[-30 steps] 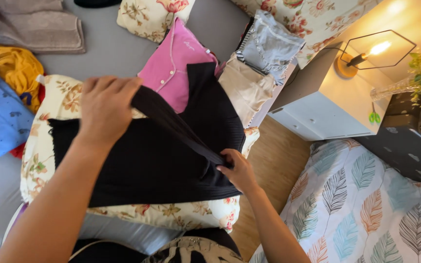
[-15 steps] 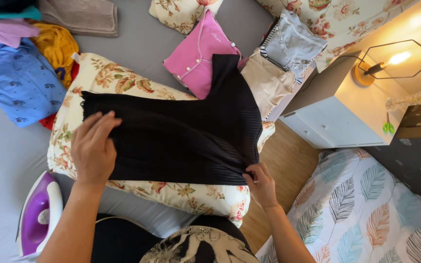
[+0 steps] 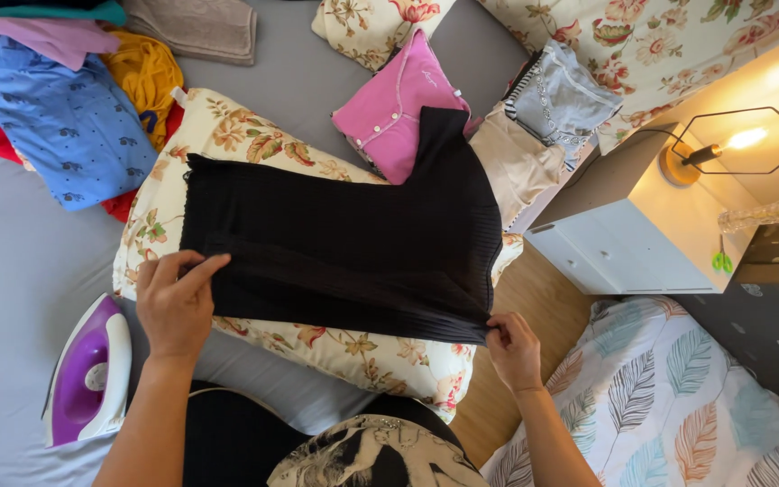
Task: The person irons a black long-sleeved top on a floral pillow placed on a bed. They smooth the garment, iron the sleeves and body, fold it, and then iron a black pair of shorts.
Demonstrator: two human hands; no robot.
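Note:
A black ribbed garment (image 3: pixel 344 243) lies spread flat across a floral pillow (image 3: pixel 227 135) on the grey bed. My left hand (image 3: pixel 173 302) rests on the garment's near left edge, fingers pinching the fabric. At the near right corner, my right hand (image 3: pixel 511 347) pinches the hem where it hangs over the pillow's edge. One sleeve of the garment reaches up toward a folded pink top (image 3: pixel 394 108).
A purple and white iron (image 3: pixel 87 374) sits on the bed left of my left arm. A pile of clothes, blue shirt (image 3: pixel 60 117) on top, lies far left. Folded beige and grey garments (image 3: pixel 552 104) sit beyond the pillow. A white nightstand (image 3: pixel 624 234) with a lit lamp (image 3: pixel 737 144) stands right.
The garment, held up and folded over a second ago, now lies flat on the pillow. Both hands have moved down to its near edge.

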